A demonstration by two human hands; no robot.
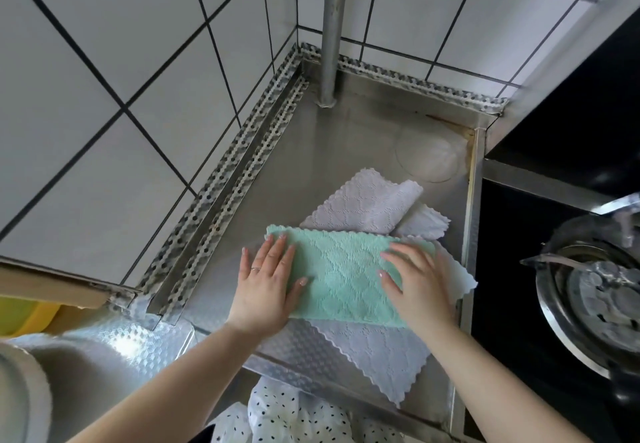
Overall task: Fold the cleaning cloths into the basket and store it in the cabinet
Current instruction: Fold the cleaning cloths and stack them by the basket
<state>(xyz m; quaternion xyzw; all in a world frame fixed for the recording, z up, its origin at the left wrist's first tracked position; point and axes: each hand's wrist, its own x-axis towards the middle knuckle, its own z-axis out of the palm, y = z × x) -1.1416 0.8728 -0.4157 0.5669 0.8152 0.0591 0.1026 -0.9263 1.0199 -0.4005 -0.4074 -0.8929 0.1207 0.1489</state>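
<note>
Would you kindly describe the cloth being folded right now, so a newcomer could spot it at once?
Start at the steel counter in the tiled corner, beside the black stove. Near its front edge, the left hand and right hand press flat on the green cloth. It is the only mint-coloured one, lying on top of the pale lilac cloths.

My hands lie flat on the green cloth (343, 273), left hand (266, 286) and right hand (415, 286). Behind it the steel counter (311, 151) is bare up to the metal pipe (332, 30) in the corner. The tiled wall (104, 96) closes my left side. White cloths (367, 207) crowd the space to the right, up to the counter's raised edge, with the stove (588, 290) beyond.
</note>
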